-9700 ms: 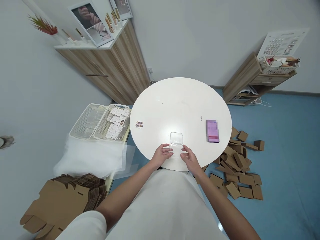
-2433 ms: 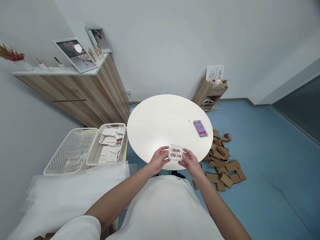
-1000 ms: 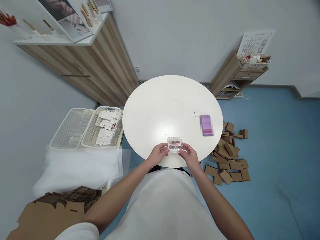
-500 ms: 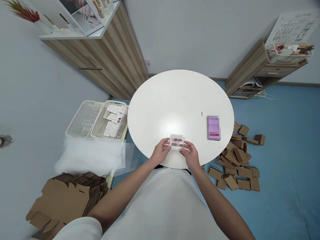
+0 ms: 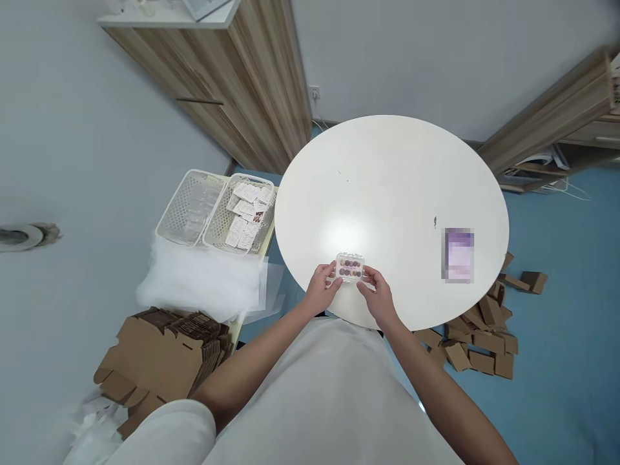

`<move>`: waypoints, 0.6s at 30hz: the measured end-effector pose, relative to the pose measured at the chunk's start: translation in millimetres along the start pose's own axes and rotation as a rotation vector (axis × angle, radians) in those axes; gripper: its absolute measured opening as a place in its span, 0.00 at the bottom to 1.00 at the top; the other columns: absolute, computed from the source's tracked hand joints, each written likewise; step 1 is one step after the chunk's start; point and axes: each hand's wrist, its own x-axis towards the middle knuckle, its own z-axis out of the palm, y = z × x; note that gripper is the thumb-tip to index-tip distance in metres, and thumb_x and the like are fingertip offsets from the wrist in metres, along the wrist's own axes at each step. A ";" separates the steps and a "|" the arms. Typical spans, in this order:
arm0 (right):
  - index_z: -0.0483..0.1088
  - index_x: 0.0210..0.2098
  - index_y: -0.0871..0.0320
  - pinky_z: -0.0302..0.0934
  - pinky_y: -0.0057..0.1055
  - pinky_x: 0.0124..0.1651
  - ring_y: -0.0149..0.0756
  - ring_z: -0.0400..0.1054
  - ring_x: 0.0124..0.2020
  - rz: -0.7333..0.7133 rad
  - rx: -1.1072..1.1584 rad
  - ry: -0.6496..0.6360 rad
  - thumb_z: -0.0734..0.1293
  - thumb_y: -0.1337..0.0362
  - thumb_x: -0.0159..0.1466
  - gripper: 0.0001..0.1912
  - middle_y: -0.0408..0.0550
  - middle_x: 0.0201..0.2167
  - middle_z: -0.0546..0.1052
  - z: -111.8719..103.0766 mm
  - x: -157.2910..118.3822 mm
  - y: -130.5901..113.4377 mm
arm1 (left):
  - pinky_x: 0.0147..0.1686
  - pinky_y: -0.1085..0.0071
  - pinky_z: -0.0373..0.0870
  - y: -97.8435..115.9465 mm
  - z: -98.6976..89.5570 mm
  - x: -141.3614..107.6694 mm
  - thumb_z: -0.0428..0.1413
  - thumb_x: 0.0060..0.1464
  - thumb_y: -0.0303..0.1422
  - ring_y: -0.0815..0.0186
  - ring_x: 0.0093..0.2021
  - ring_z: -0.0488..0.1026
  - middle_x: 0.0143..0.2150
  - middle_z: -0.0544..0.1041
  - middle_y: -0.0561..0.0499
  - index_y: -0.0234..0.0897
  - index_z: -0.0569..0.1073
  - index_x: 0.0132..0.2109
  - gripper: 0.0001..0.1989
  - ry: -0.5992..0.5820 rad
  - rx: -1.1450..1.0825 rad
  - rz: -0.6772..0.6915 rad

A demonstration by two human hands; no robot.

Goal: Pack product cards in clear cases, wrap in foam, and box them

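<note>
white short-sleeved top (image 5: pixel 334 400), plain front, softly creased; left sleeve (image 5: pixel 169 429) loose; left hand (image 5: pixel 321 290), right hand (image 5: pixel 380 300), both forearms (image 5: pixel 271 361) bare

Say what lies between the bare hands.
In the head view, a clear rectangular plastic case with two rows of coloured dots, held by left hand and right hand.

Detail in the clear case (image 5: pixel 349 267) and print on the left-hand cards (image 5: pixel 246 192) too small to tell, purple item (image 5: pixel 459 256) at right pixelated, far-right shelf unit (image 5: pixel 547 119) cut off, and near-right cartons (image 5: pixel 487 341) partly hidden by the tabletop (image 5: pixel 387 161).
</note>
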 end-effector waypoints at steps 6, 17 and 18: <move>0.61 0.51 0.51 0.63 0.37 0.45 0.37 0.61 0.44 0.032 -0.096 -0.021 0.66 0.59 0.51 0.28 0.48 0.47 0.65 59.0 18.6 -8.1 | 0.45 0.67 0.66 -25.0 -48.0 12.5 0.49 0.54 0.38 0.64 0.48 0.62 0.47 0.61 0.47 0.44 0.53 0.61 0.28 0.007 -0.040 -0.048; 0.60 0.53 0.52 0.62 0.37 0.45 0.35 0.62 0.43 0.063 -0.174 -0.126 0.67 0.61 0.49 0.31 0.49 0.49 0.64 157.0 82.3 -31.6 | 0.46 0.66 0.64 -64.5 -138.4 72.2 0.49 0.45 0.26 0.61 0.52 0.60 0.52 0.58 0.46 0.42 0.55 0.60 0.32 0.082 -0.096 -0.117; 0.60 0.53 0.52 0.62 0.37 0.44 0.35 0.63 0.43 0.067 -0.183 -0.136 0.67 0.61 0.49 0.32 0.48 0.49 0.64 161.5 88.6 -34.2 | 0.47 0.65 0.64 -65.6 -143.1 79.5 0.49 0.45 0.27 0.60 0.52 0.60 0.53 0.58 0.46 0.42 0.55 0.59 0.32 0.090 -0.096 -0.121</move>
